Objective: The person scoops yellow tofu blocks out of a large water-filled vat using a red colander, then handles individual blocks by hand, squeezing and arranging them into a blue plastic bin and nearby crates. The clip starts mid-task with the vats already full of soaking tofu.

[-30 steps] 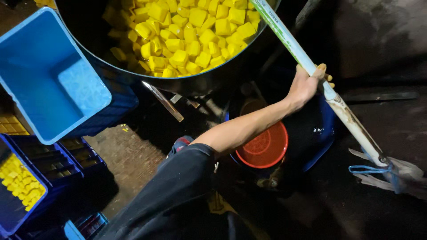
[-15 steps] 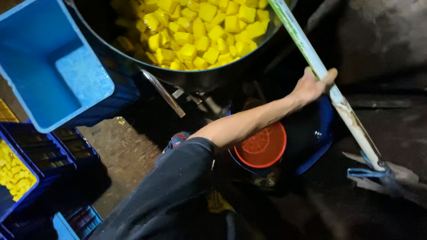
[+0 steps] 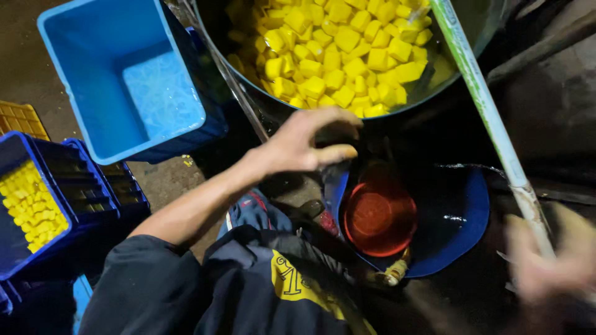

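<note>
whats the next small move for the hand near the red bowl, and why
Probably lower the left hand onto the red bowl and grip its rim. That hand hangs open just above the bowl, which sits in the blue basin below the pot of yellow cubes; the blurred right hand is at the long pole.

Long pale pole [image 3: 481, 102] with green markings, slanting from the top edge down toward the lower right, its lower end gripped by the blurred right hand [image 3: 552, 260], beside the big metal pot [image 3: 261, 102] of yellow cubes

Empty blue tub [image 3: 124, 80], stacked blue crates [image 3: 81, 186], red bowl [image 3: 379, 217]
</note>
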{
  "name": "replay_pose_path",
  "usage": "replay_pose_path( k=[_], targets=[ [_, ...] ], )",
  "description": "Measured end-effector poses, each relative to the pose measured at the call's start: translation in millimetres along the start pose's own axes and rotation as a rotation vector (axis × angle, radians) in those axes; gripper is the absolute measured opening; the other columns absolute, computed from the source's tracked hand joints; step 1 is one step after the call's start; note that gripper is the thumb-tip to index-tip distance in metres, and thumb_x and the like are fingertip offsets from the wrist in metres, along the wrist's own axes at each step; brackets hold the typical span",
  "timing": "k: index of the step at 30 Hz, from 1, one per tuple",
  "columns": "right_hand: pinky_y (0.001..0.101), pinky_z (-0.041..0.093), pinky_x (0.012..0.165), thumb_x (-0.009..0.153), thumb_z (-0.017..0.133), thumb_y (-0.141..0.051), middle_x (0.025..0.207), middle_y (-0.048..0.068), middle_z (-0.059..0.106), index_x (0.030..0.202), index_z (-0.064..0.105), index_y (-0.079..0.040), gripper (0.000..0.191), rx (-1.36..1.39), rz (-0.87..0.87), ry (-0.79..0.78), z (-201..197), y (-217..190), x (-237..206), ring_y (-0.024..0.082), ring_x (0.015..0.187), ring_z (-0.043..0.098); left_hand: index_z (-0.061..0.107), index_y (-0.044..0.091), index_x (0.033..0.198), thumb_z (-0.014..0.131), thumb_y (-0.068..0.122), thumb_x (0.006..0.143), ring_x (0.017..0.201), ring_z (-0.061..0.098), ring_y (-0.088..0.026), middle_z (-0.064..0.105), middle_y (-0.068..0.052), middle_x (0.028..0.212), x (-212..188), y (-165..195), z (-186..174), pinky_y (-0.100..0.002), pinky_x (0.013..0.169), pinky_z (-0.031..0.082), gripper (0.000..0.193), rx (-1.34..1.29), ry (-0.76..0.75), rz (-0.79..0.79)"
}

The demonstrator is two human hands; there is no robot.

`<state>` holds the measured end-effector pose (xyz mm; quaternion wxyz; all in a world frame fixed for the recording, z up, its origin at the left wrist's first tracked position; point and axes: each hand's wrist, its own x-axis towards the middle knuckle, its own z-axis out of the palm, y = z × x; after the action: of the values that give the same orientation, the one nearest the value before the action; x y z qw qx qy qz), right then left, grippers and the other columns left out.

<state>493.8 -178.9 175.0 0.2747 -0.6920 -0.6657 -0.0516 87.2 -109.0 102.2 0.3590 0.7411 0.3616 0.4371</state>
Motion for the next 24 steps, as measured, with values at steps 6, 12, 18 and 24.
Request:
replay_pose_path(
  k=[6, 12, 18, 24],
  targets=[
    [0.0516, 0.047, 0.104, 0.069, 0.089, -0.024, 0.127, 0.021, 0.068, 0.129, 0.064, 0.004, 0.071, 0.227, -0.649, -0.133, 137, -211, 20, 0.039, 0.120, 0.063, 0.072, 0.009, 0.108, 0.073, 0.014, 0.083, 0.103, 0.072, -0.032, 0.076, -0.010, 0.100, 10, -82, -77, -0.048, 0.088, 0.056, 0.026, 0.975, -0.453, -0.008],
    [0.0525, 0.053, 0.079, 0.071, 0.081, -0.022, 0.091, 0.016, 0.074, 0.089, 0.074, -0.011, 0.023, -0.301, -0.477, -0.451, 257, -277, 19, 0.038, 0.088, 0.070, 0.078, 0.014, 0.081, 0.074, 0.030, 0.065, 0.081, 0.075, -0.032, 0.077, -0.010, 0.084, 20, -171, -64, -0.052, 0.074, 0.057, 0.022, 1.006, -0.440, 0.144],
    [0.0459, 0.055, 0.068, 0.085, 0.073, -0.040, 0.099, 0.014, 0.075, 0.110, 0.077, -0.011, 0.038, -0.150, -0.629, -0.075, 285, -281, -9, 0.036, 0.083, 0.071, 0.080, 0.018, 0.079, 0.063, 0.029, 0.081, 0.080, 0.077, -0.027, 0.078, -0.009, 0.085, 1, -169, -56, -0.047, 0.070, 0.060, 0.020, 0.835, -0.225, 0.077],
    [0.0450, 0.059, 0.070, 0.084, 0.075, -0.030, 0.075, 0.016, 0.073, 0.079, 0.078, -0.010, 0.021, -0.497, -0.341, -0.316, 298, -313, -59, 0.036, 0.073, 0.072, 0.077, 0.019, 0.070, 0.061, 0.026, 0.079, 0.073, 0.076, -0.026, 0.077, -0.006, 0.077, -61, -167, -75, -0.044, 0.064, 0.060, 0.020, 0.780, -0.080, 0.157]
  ],
)
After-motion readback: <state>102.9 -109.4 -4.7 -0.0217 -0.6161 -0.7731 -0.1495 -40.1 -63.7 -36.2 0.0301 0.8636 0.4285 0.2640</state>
